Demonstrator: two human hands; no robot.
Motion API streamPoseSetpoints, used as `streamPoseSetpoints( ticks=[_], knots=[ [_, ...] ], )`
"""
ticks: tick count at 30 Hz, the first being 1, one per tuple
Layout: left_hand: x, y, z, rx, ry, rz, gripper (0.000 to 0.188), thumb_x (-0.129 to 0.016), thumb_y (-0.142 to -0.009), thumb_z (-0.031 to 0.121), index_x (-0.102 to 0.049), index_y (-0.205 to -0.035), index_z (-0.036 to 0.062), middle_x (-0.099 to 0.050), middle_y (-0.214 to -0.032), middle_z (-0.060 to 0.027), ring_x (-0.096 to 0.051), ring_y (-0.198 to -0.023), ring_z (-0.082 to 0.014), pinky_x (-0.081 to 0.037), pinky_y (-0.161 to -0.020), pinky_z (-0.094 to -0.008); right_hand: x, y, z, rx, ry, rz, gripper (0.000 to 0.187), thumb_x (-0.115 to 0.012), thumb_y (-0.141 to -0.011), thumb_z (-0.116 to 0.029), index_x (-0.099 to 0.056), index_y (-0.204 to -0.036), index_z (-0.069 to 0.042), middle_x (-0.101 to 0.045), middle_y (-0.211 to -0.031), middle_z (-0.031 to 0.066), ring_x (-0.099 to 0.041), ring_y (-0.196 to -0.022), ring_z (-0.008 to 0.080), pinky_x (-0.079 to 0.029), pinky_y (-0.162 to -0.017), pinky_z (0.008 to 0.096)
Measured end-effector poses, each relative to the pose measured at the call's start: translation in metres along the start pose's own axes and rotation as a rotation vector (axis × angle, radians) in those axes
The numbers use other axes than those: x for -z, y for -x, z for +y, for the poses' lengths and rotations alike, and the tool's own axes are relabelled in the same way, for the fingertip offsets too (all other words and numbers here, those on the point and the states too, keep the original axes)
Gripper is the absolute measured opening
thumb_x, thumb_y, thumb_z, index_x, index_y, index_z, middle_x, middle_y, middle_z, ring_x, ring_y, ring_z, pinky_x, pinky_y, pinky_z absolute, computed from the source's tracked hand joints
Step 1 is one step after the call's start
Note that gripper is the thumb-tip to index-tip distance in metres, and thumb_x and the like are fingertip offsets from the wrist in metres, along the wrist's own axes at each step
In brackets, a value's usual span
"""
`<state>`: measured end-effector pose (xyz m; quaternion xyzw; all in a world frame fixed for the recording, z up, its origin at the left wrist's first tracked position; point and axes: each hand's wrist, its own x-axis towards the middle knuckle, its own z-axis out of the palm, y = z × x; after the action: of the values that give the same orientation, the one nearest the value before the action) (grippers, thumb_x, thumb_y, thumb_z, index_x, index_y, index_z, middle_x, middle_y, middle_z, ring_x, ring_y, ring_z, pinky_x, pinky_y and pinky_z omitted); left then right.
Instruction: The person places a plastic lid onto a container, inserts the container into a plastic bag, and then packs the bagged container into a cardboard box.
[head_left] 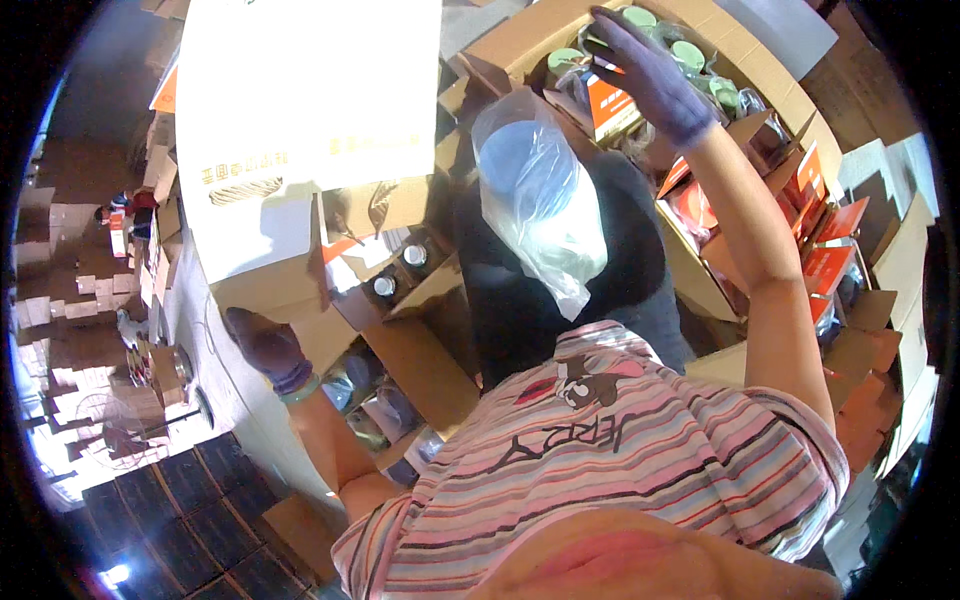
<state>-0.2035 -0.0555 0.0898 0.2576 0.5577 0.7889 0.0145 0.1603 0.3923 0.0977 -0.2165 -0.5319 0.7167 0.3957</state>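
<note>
My right hand [655, 85], in a dark purple glove, reaches over an open cardboard box [497, 42] at the top right. Its fingers are apart above several plastic-wrapped containers with green lids [688, 56] and an orange and white carton [608, 105]. My left hand [268, 348], gloved too, is at the side of a cardboard box [265, 290] on the left; its fingers merge in shadow, so their grip is unclear. Between my arms, a blue and pale green container in a clear plastic bag [540, 200] lies on my dark-clothed lap.
A big white flap [310, 90] stands at upper left. Beside it, bottles with silvery caps [414, 256] sit in a divided box. More orange cartons [828, 268] fill the box at right. Dark stacked boxes [170, 520] and a standing fan [125, 430] are at far left.
</note>
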Motion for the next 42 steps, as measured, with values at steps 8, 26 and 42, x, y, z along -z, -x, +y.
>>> streamPoseSetpoints(
  ticks=[8,26,42],
  knots=[
    [-0.024,-0.068,-0.049,0.304,-0.278,-0.210,0.051,-0.057,-0.094,0.019,-0.042,-0.137,-0.0031,-0.055,-0.128,-0.0161,-0.053,-0.118,-0.0257,-0.047,-0.098,-0.0395,-0.076,-0.106,-0.020,0.433,-0.480,-0.167,0.033,-0.061,-0.094,-0.020,-0.057,-0.122,-0.002,-0.066,-0.111,0.0054,-0.061,-0.100,0.0154,-0.047,-0.087,0.0252],
    [-0.266,-0.068,-0.031,-0.235,-0.134,-0.304,0.047,-0.062,-0.092,0.019,-0.046,-0.129,-0.0043,-0.046,-0.128,-0.0136,-0.045,-0.117,-0.0207,-0.035,-0.102,-0.0354,-0.081,-0.038,0.002,0.214,0.301,-0.465,0.046,-0.073,-0.085,-0.034,-0.063,-0.119,-0.005,-0.067,-0.110,0.0059,-0.061,-0.101,0.0136,-0.049,-0.090,0.0293],
    [-0.235,-0.017,-0.054,0.183,-0.093,-0.520,0.037,-0.053,-0.098,0.019,-0.045,-0.131,0.0039,-0.055,-0.121,-0.0057,-0.056,-0.109,-0.0161,-0.047,-0.092,-0.0299,-0.129,-0.063,0.044,0.076,0.312,-0.283,0.082,-0.072,-0.086,-0.033,-0.029,-0.143,0.007,-0.053,-0.127,0.0138,-0.052,-0.114,0.0194,-0.044,-0.096,0.0294]
  ],
)
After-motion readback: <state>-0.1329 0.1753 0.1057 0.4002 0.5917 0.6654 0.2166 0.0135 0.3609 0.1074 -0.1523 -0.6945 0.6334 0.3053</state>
